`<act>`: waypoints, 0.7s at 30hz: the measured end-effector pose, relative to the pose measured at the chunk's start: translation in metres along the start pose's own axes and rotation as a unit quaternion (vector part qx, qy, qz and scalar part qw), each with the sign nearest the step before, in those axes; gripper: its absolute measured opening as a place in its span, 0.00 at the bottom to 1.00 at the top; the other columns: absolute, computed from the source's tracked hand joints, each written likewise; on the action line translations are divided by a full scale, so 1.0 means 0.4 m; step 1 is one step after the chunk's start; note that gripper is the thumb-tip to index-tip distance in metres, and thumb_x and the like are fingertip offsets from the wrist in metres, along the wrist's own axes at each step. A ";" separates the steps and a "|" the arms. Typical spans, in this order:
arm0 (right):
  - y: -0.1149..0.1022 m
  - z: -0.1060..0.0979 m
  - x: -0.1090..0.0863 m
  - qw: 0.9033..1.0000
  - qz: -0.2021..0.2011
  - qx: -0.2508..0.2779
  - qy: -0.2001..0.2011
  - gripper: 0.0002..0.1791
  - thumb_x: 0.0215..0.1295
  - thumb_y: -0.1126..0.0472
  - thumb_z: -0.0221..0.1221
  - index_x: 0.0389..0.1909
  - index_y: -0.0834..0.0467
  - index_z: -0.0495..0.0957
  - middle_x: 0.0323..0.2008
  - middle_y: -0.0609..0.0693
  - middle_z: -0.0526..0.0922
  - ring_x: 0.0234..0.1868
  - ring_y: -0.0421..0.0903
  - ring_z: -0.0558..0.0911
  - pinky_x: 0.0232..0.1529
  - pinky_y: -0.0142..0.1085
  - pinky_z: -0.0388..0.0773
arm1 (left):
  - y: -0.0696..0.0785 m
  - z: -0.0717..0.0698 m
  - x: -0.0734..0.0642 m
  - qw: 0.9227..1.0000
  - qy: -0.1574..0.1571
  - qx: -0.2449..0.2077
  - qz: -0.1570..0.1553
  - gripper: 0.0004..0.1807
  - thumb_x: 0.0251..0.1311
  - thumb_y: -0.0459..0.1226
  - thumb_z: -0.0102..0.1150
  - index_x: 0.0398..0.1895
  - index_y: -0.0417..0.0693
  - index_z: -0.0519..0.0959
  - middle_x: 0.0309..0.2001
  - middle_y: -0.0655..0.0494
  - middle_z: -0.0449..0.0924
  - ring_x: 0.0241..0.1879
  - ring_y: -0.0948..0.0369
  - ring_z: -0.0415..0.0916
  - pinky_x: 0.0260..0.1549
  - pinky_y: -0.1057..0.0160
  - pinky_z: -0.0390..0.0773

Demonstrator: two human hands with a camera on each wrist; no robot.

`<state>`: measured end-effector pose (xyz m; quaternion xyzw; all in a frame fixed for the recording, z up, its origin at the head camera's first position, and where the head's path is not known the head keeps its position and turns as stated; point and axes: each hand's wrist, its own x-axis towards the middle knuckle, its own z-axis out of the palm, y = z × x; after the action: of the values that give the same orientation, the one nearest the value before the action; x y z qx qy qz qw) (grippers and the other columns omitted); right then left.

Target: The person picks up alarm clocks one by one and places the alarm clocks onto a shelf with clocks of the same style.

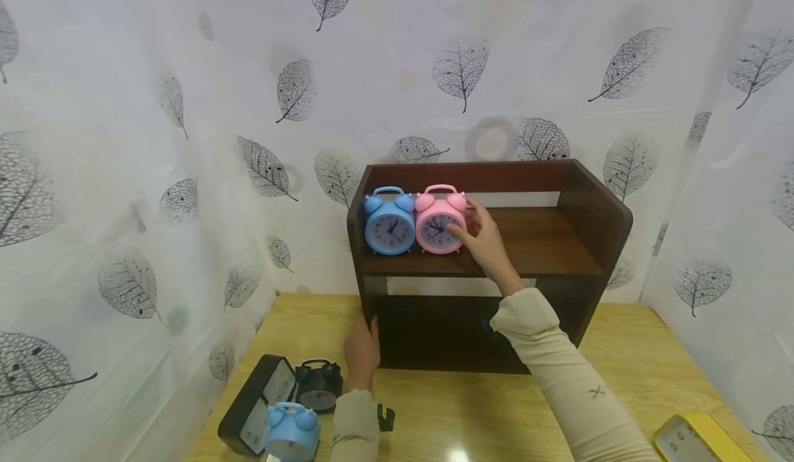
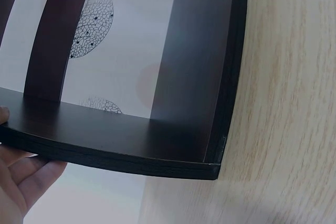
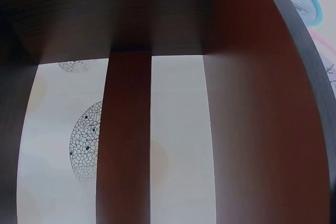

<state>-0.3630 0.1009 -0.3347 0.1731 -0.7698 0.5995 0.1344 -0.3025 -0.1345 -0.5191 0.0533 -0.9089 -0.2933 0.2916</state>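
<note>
A pink twin-bell alarm clock point(image 1: 435, 236) stands upright on the upper level of a dark brown wooden shelf point(image 1: 540, 241). My right hand point(image 1: 489, 247) holds it from the right, thumb across the clock face and fingers around its side. Close to its left stands a matching blue alarm clock point(image 1: 389, 233). Lower down, my left hand point(image 1: 362, 348) grips the shelf's left side panel. In the left wrist view, that hand point(image 2: 23, 187) has its fingers outside the dark board point(image 2: 121, 142) and the thumb tip inside. The right wrist view shows the shelf's lower compartment, with my right hand out of sight.
On the table point(image 1: 459, 414) at front left are a black twin-bell clock point(image 1: 318, 389), a light blue one point(image 1: 291, 434) and a black oblong case point(image 1: 257, 407). A yellow clock point(image 1: 701, 441) lies at front right. Leaf-patterned sheeting point(image 1: 384, 55) hangs behind the shelf.
</note>
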 end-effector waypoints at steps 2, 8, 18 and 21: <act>-0.001 -0.001 -0.003 1.000 -0.010 0.011 0.016 0.36 0.62 0.60 0.61 0.69 0.58 0.57 0.61 0.61 0.71 0.60 0.55 0.73 0.61 0.48 0.68 | 0.002 -0.001 0.000 1.000 0.001 0.001 0.000 0.18 0.65 0.38 0.53 0.52 0.34 0.71 0.26 0.39 0.81 0.24 0.46 0.80 0.19 0.52 0.73; -0.044 -0.007 -0.032 0.998 -0.033 0.041 0.045 0.33 0.61 0.64 0.61 0.66 0.62 0.60 0.64 0.62 0.68 0.66 0.55 0.69 0.65 0.46 0.65 | 0.004 -0.001 0.000 1.000 0.005 0.011 0.002 0.18 0.65 0.38 0.53 0.53 0.33 0.71 0.25 0.38 0.81 0.22 0.46 0.79 0.18 0.52 0.73; -0.032 -0.049 -0.098 0.991 -0.082 0.020 0.102 0.29 0.62 0.66 0.59 0.64 0.62 0.64 0.64 0.57 0.69 0.66 0.51 0.69 0.62 0.42 0.67 | 0.010 -0.005 -0.001 1.000 0.002 0.013 0.001 0.19 0.65 0.38 0.53 0.53 0.33 0.71 0.24 0.38 0.80 0.21 0.46 0.78 0.17 0.52 0.72; -0.026 -0.069 -0.139 0.987 -0.095 0.014 0.125 0.28 0.62 0.67 0.59 0.63 0.61 0.66 0.62 0.55 0.71 0.65 0.48 0.71 0.61 0.36 0.68 | 0.010 -0.007 0.000 1.000 0.000 0.011 -0.005 0.20 0.65 0.38 0.53 0.53 0.32 0.71 0.23 0.38 0.80 0.20 0.46 0.78 0.17 0.52 0.72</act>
<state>-0.3084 0.1313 -0.3416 0.1706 -0.7184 0.6118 0.2836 -0.3005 -0.1327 -0.5151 0.0614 -0.9120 -0.2844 0.2892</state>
